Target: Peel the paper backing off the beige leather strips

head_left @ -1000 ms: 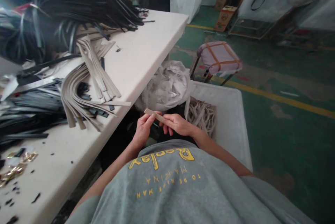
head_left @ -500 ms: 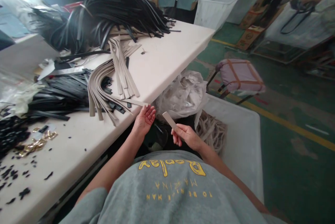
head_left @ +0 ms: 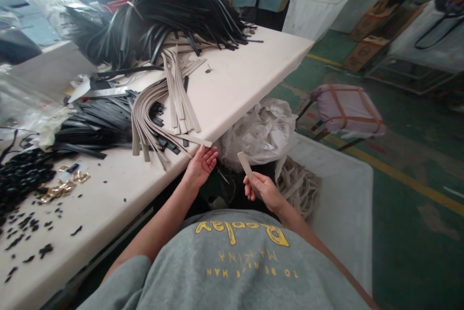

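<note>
My left hand (head_left: 201, 165) is at the table's front edge, palm up, with loosely curled fingers apart and nothing in the palm. Just above its thumb and fingertips lies the end of a beige strap (head_left: 197, 140); whether they touch I cannot tell. My right hand (head_left: 264, 189) is closed around another beige strap (head_left: 244, 162), whose rounded end points up and away from me. The rest of that strap is hidden by the hand and my body. A curved bundle of beige straps (head_left: 145, 107) lies on the table beyond my left hand.
Black straps (head_left: 181, 10) are heaped on the white table (head_left: 246, 73), with gold buckles (head_left: 65, 186) and small black pieces at left. Below the edge are a plastic bag (head_left: 261, 128) and beige straps (head_left: 299, 186) in a white bin (head_left: 340, 203). A padded stool (head_left: 348, 107) stands at right.
The view has shifted a little, so the table and floor things appear farther right. My right hand holds its strap slightly more upright; my left hand is nearly unchanged.
</note>
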Demonstrator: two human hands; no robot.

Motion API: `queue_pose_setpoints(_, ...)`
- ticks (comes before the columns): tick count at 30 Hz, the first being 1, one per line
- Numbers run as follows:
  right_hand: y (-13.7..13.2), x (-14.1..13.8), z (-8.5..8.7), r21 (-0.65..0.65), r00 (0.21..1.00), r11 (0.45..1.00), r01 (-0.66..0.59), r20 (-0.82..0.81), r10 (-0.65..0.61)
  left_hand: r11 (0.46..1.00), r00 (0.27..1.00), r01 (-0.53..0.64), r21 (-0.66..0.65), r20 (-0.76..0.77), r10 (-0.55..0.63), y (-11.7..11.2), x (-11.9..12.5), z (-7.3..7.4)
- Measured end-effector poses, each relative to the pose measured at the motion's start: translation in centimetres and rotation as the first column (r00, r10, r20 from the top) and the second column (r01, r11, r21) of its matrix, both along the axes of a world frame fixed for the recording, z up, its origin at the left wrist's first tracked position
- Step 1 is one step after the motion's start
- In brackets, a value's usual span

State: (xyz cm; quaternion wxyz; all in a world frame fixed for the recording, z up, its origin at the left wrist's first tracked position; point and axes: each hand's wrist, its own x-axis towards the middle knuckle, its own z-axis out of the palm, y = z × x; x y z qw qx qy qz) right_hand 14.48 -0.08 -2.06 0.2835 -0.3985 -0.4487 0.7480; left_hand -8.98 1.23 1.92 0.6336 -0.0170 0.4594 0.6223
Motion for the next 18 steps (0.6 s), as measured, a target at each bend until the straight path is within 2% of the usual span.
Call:
queue_pose_setpoints(5, 0.2, 0.2, -0.7, -0.024, 1.0, 0.999, 0.029, -0.01, -0.029, 0.999, 0.999, -0.05, -0.014, -0.007, 0.05, 1.3, 0.2, 0.0)
queue_pose_setpoints(8, 0.6, 0.5, -1.0, -0.029, 0.996, 0.996, 0.083, -0.022, -0.083, 0.998, 0.996, -0.061, 0.001, -0.057, 0.061, 1.3, 0.9, -0.5)
queue_pose_setpoints(10, 0.9, 0.7, -1.1, -0.05, 0.99, 0.989, 0.136, -0.031, -0.138, 1.0, 0.994, -0.01, 0.021, -0.109, 0.012, 0.8, 1.8, -1.0)
queue_pose_setpoints(15, 1.7, 1.1, -2.0, -0.098, 0.97, 0.968, 0.232, -0.051, -0.238, 0.98, 0.958, 0.197, 0.004, -0.212, -0.192, -1.1, 4.0, -2.8)
queue_pose_setpoints(18, 1.9, 1.1, -2.7, -0.101, 0.958, 0.956, 0.274, -0.065, -0.281, 0.961, 0.905, 0.277, -0.007, -0.332, -0.264, -1.4, 4.7, -4.1)
